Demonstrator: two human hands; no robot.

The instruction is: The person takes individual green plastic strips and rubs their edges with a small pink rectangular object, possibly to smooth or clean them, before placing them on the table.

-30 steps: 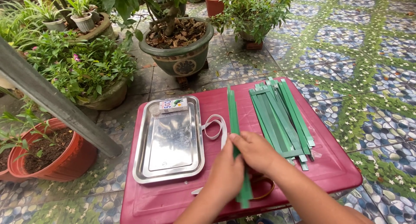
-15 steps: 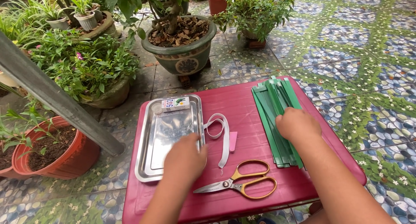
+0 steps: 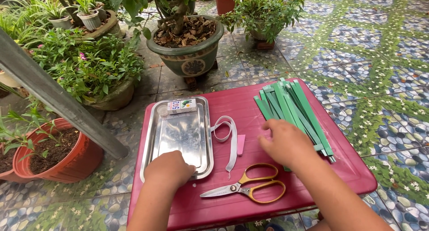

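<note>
My left hand (image 3: 169,170) rests with curled fingers on the near edge of a shiny metal tray (image 3: 181,137) that lies on a dark red table (image 3: 250,101). My right hand (image 3: 286,142) lies palm down on the near end of a pile of several green strips (image 3: 290,107) at the table's right side. Whether it grips a strip is hidden. Yellow-handled scissors (image 3: 250,187) lie closed between my hands, near the front edge. A white ribbon loop (image 3: 229,135) with a small pink piece (image 3: 241,144) lies beside the tray. A small box (image 3: 182,106) sits at the tray's far end.
Potted plants surround the table: a big green glazed pot (image 3: 187,57) behind it, leafy pots (image 3: 91,72) at left, a red pot (image 3: 53,157) at near left. A grey slanted bar (image 3: 58,101) crosses the left side. Pebble-patterned floor tiles (image 3: 380,48) lie to the right.
A second ago both hands held a green strip over the table's middle. Now the strip is out of my hands; the left hand has moved onto the tray, the right onto the strip pile.
</note>
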